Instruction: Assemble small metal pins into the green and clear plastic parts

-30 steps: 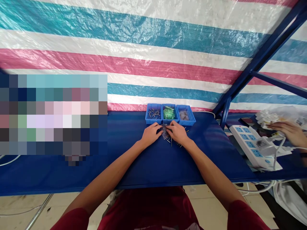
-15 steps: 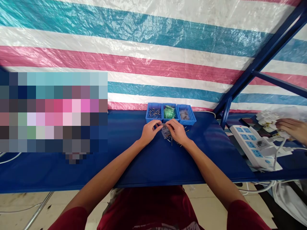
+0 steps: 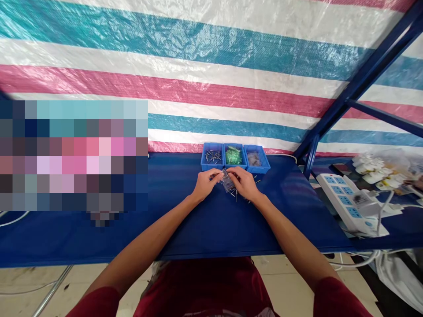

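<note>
While the head camera looks down on a blue-covered bench (image 3: 185,233), the left hand (image 3: 206,185) and the right hand (image 3: 244,182) meet near its back edge, their fingers (image 3: 218,175) curled and almost closed, pinching from both sides what appears to be a small clear plastic bag (image 3: 227,181), though it is too small here to be sure of the grip. Loose metal pins (image 3: 236,194) lie on the cloth just below the fingers. Just beyond the fingertips stand three blue plastic bins side by side: the left bin (image 3: 212,157) holds more pins, the middle bin (image 3: 234,156) green packets, and the right bin (image 3: 256,158) clear bagged parts. Well right of the fingers lies a white power strip (image 3: 343,198), near a heap of white plugs (image 3: 370,169), with what seems a co-worker's hand (image 3: 419,182) at the frame's edge.
</note>
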A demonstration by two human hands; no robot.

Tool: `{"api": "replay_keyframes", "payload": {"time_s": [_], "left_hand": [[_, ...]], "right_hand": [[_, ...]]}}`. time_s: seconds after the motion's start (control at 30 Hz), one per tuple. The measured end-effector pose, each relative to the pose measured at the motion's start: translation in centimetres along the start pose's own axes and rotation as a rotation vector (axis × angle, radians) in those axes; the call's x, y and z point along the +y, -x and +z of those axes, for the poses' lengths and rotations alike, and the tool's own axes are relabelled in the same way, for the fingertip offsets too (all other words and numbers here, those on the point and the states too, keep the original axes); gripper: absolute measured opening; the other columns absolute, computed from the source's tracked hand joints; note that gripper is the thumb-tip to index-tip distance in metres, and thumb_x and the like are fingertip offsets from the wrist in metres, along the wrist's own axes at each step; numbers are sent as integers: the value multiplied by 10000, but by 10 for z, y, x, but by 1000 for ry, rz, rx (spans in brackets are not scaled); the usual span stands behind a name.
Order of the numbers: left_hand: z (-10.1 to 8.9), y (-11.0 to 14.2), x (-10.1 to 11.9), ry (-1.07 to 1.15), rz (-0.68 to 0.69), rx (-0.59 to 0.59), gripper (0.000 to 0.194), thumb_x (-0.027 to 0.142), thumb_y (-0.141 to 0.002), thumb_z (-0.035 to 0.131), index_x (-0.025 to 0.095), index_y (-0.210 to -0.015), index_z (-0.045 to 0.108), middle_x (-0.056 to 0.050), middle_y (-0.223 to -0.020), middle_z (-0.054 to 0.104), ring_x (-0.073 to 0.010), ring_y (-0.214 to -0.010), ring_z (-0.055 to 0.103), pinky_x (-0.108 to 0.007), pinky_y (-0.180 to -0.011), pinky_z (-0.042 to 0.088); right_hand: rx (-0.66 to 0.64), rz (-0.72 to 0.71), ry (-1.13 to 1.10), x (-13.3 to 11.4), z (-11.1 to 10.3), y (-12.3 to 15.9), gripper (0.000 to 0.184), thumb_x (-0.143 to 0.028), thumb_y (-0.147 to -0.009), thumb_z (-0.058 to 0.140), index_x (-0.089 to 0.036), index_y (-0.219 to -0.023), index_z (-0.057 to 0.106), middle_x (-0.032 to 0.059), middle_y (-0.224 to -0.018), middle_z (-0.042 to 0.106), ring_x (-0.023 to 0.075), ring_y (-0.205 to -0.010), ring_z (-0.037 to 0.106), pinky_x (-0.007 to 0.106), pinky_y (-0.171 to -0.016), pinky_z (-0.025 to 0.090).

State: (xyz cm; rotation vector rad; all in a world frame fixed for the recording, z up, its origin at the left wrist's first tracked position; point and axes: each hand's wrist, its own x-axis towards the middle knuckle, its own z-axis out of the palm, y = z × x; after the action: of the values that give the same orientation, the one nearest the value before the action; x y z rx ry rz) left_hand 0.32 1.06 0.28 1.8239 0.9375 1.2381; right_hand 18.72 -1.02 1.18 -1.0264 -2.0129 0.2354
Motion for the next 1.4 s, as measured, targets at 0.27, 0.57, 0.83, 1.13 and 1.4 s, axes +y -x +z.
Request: {"api": "replay_keyframes", "payload": {"time_s": [0.27,0.57,0.83,1.13,1.4], "left_hand": [[3,1,10,256,-166,50,423,473,-769,657,183,-1030,492,46,-580,585,-95,-442,530,-207,-476,446],[-103,2,20,-468,-217,166,338,454,-819,533,162,-932,660,-70,-969,709,-214,-902,644,-327,-843,494],[-266,75,15,-1250,-549,764,655,526,-912,237,198,-1479,221,-125,-1569,125,-362,-1437,35,-669,-1070,77],[-206,4,-11,-1111,-376,152,643,450,-862,444,78,-1384,405,-179,-1406,462,-335,-1343,356,-542,-1098,233],[-41,-10,17,-482,-46,-138,345,354,-848,490,162,-1090,644,-79,-1029,697,-196,-868,648,-312,-795,512]], "right_hand": [[2,-96,-20,0,1,2,243,-220,-928,450,-216,-1102,620,86,-1002,606,155,-743,592,291,-669,517],[97,-92,-6,4,1,1,218,-272,-943,475,-183,-1002,665,96,-915,631,163,-755,600,273,-611,497],[94,-74,8,3,0,-1,213,-291,-945,478,-192,-989,662,85,-918,639,148,-711,587,272,-609,486],[95,-65,8,4,-1,-1,200,-287,-939,485,-197,-981,658,81,-911,636,152,-711,581,264,-595,473],[15,18,40,3,-3,-1,204,-304,-934,479,-177,-943,639,49,-785,597,148,-649,549,269,-610,446]]}}
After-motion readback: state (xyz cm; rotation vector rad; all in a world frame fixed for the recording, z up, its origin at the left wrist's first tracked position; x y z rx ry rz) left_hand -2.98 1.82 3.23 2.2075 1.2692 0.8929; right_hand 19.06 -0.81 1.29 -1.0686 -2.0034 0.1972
